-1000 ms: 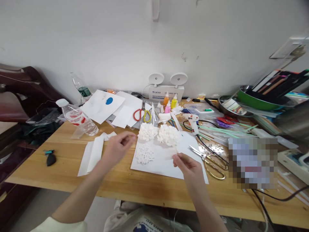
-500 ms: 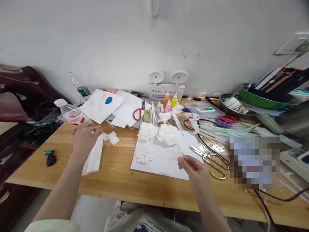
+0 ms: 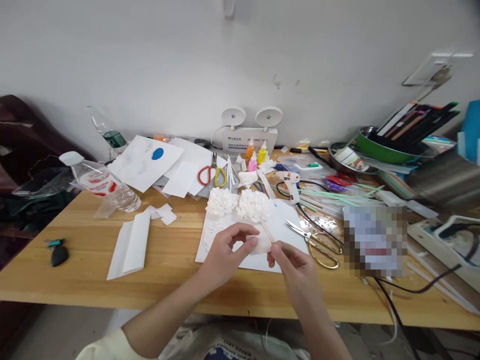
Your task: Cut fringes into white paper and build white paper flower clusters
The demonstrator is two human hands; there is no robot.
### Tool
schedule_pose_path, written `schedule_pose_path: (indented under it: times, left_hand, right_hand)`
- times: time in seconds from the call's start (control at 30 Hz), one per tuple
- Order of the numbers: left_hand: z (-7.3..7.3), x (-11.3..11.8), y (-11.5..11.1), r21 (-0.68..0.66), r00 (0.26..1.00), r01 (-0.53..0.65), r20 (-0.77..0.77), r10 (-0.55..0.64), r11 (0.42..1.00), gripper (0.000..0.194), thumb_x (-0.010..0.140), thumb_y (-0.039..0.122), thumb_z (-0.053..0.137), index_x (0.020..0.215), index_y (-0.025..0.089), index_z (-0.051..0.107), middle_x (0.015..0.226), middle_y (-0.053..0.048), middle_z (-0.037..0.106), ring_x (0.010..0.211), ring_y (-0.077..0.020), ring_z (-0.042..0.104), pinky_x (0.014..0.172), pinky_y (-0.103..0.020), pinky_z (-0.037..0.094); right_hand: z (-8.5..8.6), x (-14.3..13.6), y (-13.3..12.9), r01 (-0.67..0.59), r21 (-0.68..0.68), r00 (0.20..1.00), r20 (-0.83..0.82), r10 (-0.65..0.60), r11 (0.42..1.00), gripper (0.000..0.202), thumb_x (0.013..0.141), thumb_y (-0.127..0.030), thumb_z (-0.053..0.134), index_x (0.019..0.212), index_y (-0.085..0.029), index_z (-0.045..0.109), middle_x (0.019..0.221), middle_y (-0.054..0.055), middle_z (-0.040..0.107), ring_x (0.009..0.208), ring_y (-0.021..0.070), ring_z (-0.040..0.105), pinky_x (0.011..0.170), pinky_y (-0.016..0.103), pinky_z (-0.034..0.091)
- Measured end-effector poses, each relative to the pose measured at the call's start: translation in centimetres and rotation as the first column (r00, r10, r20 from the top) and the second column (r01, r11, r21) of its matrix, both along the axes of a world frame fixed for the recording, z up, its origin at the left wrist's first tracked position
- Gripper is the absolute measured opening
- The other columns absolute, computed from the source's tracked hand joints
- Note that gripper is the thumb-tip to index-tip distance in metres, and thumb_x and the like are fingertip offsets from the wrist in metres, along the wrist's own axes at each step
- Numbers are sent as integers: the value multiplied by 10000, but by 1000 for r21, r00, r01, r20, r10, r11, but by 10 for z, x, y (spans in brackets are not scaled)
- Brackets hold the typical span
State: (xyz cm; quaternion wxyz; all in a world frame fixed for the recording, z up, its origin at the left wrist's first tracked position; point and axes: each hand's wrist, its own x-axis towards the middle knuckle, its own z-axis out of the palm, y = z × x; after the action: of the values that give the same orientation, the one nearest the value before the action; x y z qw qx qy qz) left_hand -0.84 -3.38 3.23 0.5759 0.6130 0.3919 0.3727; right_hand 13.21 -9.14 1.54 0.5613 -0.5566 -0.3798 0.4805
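Right now, we have a small paper piece point(image 3: 263, 245) between our two hands, above the white sheet point(image 3: 294, 230). It lies just beside the left fingers point(image 3: 247, 246), which appear to pinch its near-left corner. The left hand point(image 3: 225, 252) is therefore nearer to it, though the right hand point(image 3: 298, 262) is close on the other side.

Our right fingers are closed on a thin stick point(image 3: 267, 232). Its long axis slants away from us and leftward, past the paper's right side, toward the right-hand white cluster point(image 3: 254, 205). We cannot tell whether stick and paper touch, or whether the stick's far end meets the cluster.

Beyond, the left-hand white cluster point(image 3: 221, 201) sits beside its neighbour, so the far side is crowded. To the right, the gold-handled scissors point(image 3: 324, 250) point their blades inward over the sheet's edge, with the glue gun point(image 3: 291, 186) farther back. We have more room on the near side, where the wooden surface point(image 3: 172, 260) runs leftward to the folded paper point(image 3: 131, 245) and some small squares point(image 3: 167, 215).
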Motion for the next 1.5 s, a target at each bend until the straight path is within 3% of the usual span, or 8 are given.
schedule_pose_path:
  times: [0.1,0.23,0.57,1.2,1.3,1.37,1.43,1.5]
  left_hand:
    - [3,3,0,-113,996,62,70,-54,992,188,760,359,584,826,185,611,687,-7,558,632,-108,503,579,-230,404]
    - [8,5,-1,-156,993,94,84,-81,983,178,776,343,567,832,180,614,723,-3,561,661,-101,492,607,-221,385]
    - [10,5,-2,-132,989,125,96,-113,983,120,794,285,550,830,190,613,715,17,546,631,-76,453,591,-195,364]
    - [8,2,-2,-81,987,155,41,-152,985,147,816,315,524,863,201,603,775,4,573,694,-95,510,641,-216,407]
    - [7,3,-2,28,990,140,-31,-139,990,150,831,300,497,903,208,592,831,-15,579,755,-119,529,668,-243,425]
    - [5,4,-4,230,994,30,-109,-5,973,159,831,265,496,957,216,579,954,-43,562,901,-152,517,758,-283,420]
    - [4,4,-7,473,969,-79,-169,179,877,167,822,218,507,971,220,581,1002,-56,530,986,-170,476,834,-324,383]
    - [4,6,-10,631,935,-80,-220,277,771,158,814,181,516,941,228,598,932,-41,536,942,-163,481,834,-339,356]
  right_hand:
    - [-1,5,-2,18,16,994,-106,-16,1000,276,754,-402,593,616,-164,609,543,2,490,540,123,435,514,245,359]
    - [1,5,-2,-48,27,978,-204,52,998,303,753,-398,605,562,-164,583,502,-7,464,512,110,396,489,244,312]
    - [0,3,-4,-108,80,948,-291,127,991,284,796,-344,587,572,-169,571,526,-11,483,528,101,397,509,249,302]
    - [-2,0,-2,-59,12,937,-343,60,998,246,752,-345,634,584,-169,603,518,-22,482,502,81,398,473,221,293]
    - [-2,0,-2,-42,-10,945,-325,36,999,211,723,-337,661,606,-167,621,516,-19,488,501,83,397,469,221,297]
    - [-2,0,-2,-18,-22,953,-302,10,1000,208,723,-332,660,603,-166,619,513,-20,484,502,83,393,470,222,299]
    - [-3,0,-2,18,-39,961,-277,-28,999,194,717,-328,665,617,-168,621,510,-22,481,501,82,388,467,220,299]
    - [-4,0,-2,52,-53,963,-264,-64,997,175,698,-331,678,649,-170,629,511,-24,484,500,84,388,462,217,300]
